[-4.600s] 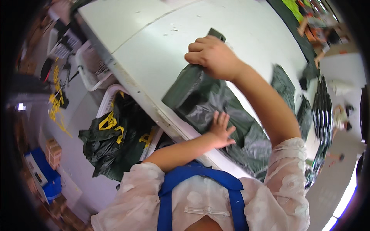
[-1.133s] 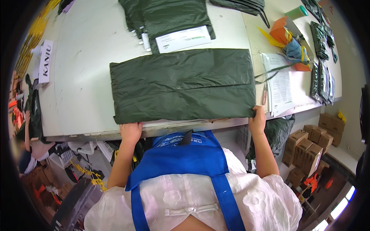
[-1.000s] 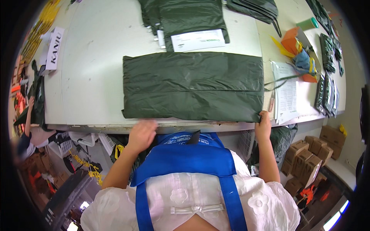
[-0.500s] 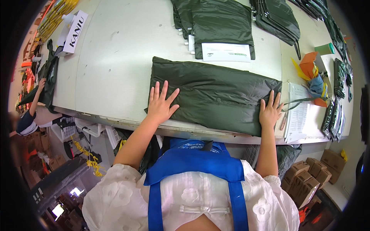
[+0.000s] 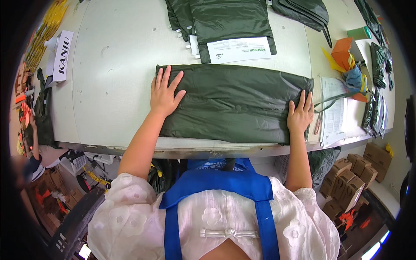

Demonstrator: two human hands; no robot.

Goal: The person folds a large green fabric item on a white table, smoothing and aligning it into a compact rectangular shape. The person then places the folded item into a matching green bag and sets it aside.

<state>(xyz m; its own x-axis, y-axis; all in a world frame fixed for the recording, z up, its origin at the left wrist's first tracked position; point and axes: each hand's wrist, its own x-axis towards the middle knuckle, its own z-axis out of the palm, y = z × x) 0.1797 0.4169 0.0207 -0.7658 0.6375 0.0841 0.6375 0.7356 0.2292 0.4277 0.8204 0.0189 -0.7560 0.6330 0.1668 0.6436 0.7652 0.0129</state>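
A folded dark green piece of shiny fabric (image 5: 236,106) lies as a wide rectangle along the near edge of the table. Whether it is a garment or a bag cannot be told. My left hand (image 5: 166,93) rests on its left end, fingers stretched toward the far left corner and thumb apart. On the right end lies my right hand (image 5: 300,113), its fingers spread and flat. Neither hand grips anything. A thin dark green strap (image 5: 336,101) runs off to the right, beyond my right fingers.
Beyond the fabric, dark green bags (image 5: 232,19) are stacked with a white printed card (image 5: 238,48). Paper sheets (image 5: 333,117) and an orange box (image 5: 345,54) sit to the right. A white sign box (image 5: 63,56) stands at left, near another person's arm (image 5: 35,138). Cartons (image 5: 342,182) sit below right.
My left hand has slid up and left, to the fabric's far left corner. The folded fabric lies straighter, its left end flatter. My right hand stays on the right end.
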